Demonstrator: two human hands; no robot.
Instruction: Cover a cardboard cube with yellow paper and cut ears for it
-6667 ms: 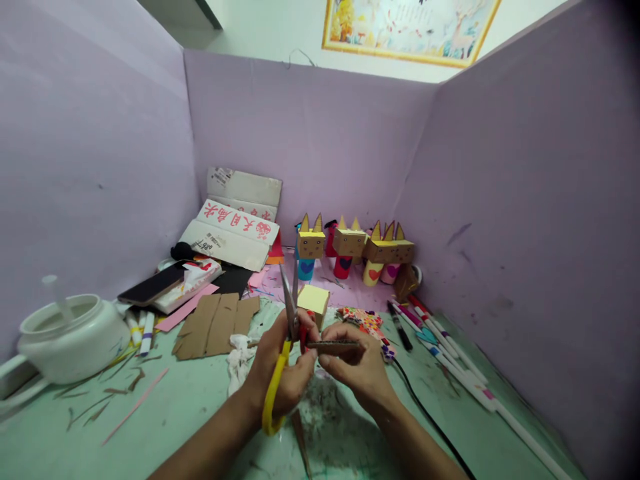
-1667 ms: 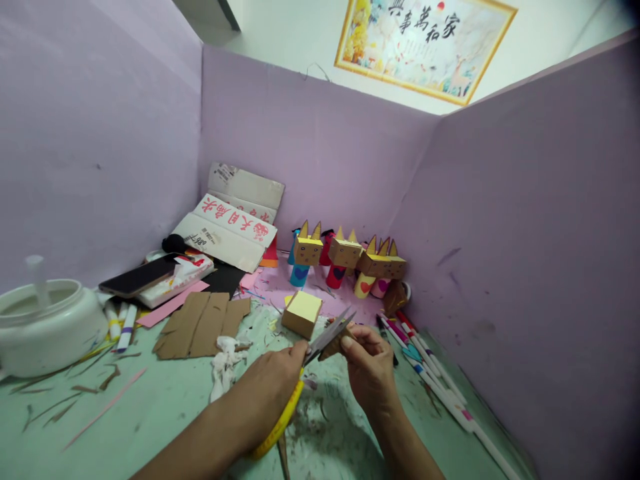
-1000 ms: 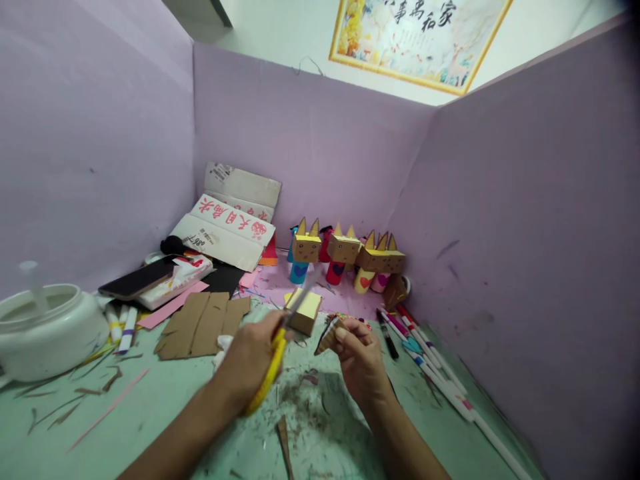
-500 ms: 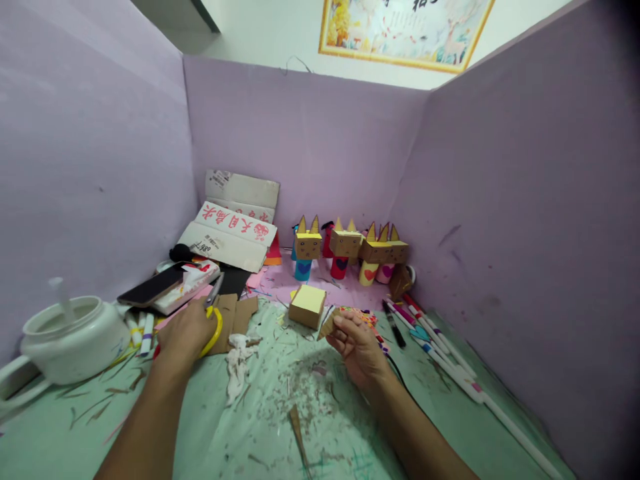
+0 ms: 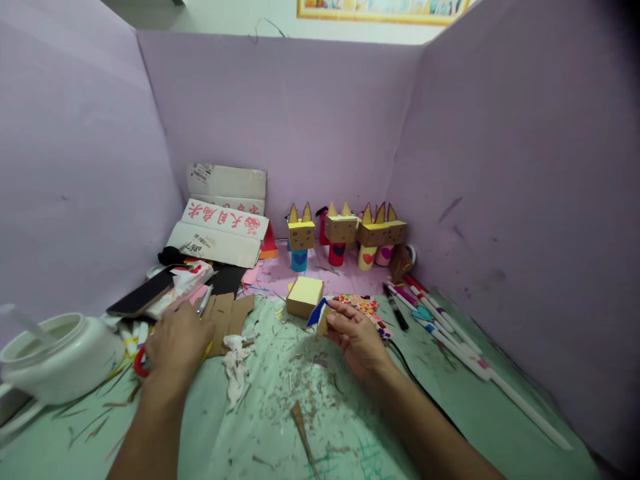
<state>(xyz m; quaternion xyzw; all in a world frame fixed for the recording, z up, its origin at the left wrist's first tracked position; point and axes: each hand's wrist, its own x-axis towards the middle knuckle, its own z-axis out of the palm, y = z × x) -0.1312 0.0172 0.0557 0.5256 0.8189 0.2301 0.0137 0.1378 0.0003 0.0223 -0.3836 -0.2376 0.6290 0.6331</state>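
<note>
Head view. Handling, as I judged it: small blue-and-brown piece (image 5: pixel 317 313) best pinched lightly at its edge; scissors (image 5: pixel 205 301) best kept flat, blades away. Right hand (image 5: pixel 357 331), frame centre: grasped that piece, which jutted left beyond the fingertips. Left hand (image 5: pixel 181 337), frame left: over the scissors; grip hidden, I could not tell.

Two hands (image 5: pixel 180 337) (image 5: pixel 357 331), four heart-marked tubes (image 5: pixel 299 261), one yellow-topped box (image 5: pixel 305 293), one phone (image 5: pixel 143 291).

The green-covered tabletop (image 5: pixel 260 427) is enclosed by a lilac back panel (image 5: pixel 280 120), left panel (image 5: pixel 75 153) and smudged right panel (image 5: pixel 525 153); the last is more dimly lit. Above, a gold-framed picture (image 5: pixel 385 9) is seen partly against a pale wall (image 5: pixel 235 19).
</note>
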